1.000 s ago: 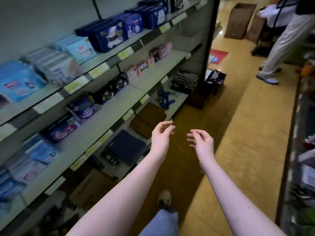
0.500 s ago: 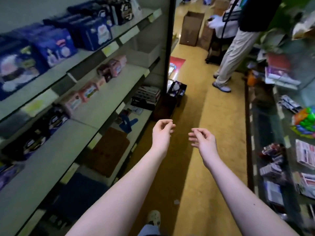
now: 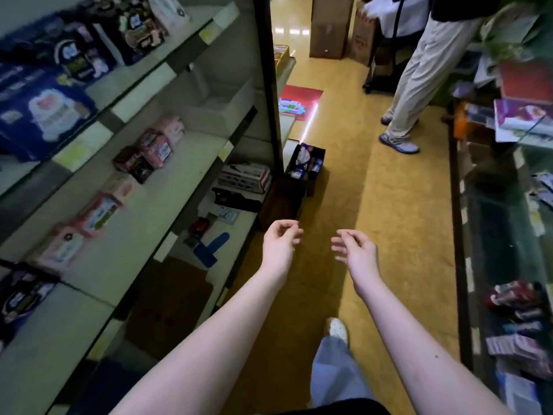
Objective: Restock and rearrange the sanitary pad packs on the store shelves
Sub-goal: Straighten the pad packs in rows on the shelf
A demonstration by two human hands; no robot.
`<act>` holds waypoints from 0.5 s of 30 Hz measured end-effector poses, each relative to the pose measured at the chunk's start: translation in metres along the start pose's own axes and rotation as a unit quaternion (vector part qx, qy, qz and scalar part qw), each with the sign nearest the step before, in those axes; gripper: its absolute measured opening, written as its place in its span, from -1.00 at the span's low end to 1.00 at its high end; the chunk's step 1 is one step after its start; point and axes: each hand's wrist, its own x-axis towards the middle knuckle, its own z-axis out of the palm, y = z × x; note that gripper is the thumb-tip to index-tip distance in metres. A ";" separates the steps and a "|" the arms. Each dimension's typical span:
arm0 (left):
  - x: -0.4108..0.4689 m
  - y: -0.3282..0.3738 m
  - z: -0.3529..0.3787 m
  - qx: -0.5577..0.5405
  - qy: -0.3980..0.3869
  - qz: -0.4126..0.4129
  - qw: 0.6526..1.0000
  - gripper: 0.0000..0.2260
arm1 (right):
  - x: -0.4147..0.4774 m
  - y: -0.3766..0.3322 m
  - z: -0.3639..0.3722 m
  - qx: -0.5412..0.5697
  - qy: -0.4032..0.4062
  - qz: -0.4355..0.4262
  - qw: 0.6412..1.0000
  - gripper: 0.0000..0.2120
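While hands (image 3: 279, 248) (image 3: 357, 256) hover (relaxed), packs (image 3: 155, 148) apart, leftward

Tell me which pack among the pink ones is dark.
The dark pack toward the row's far end, with pink packs on both sides; its wrapper is nearly black.

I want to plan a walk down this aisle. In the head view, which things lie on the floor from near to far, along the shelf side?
white shoe → dark open box of packs → red mat → tall brown cardboard box
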 end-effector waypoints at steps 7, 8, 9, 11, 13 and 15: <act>0.111 0.066 0.107 0.029 -0.018 -0.026 0.999 -0.90 | 0.153 -0.068 -0.031 0.000 -0.015 0.021 1.000 -0.88; 0.124 0.072 0.119 0.028 -0.022 -0.028 0.999 -0.90 | 0.172 -0.076 -0.033 -0.002 -0.016 0.020 1.000 -0.88; 0.135 0.077 0.128 0.027 -0.026 -0.033 0.999 -0.91 | 0.188 -0.082 -0.035 -0.006 -0.021 0.021 1.000 -0.88; 0.160 0.084 0.145 0.030 -0.023 -0.042 0.998 -0.91 | 0.218 -0.091 -0.036 -0.016 -0.031 0.031 0.999 -0.88; 0.188 0.090 0.159 0.021 -0.007 -0.048 0.999 -0.91 | 0.251 -0.097 -0.033 -0.018 -0.043 0.038 0.998 -0.89; 0.221 0.099 0.170 0.013 0.005 -0.055 0.998 -0.92 | 0.287 -0.105 -0.028 -0.019 -0.050 0.045 0.998 -0.89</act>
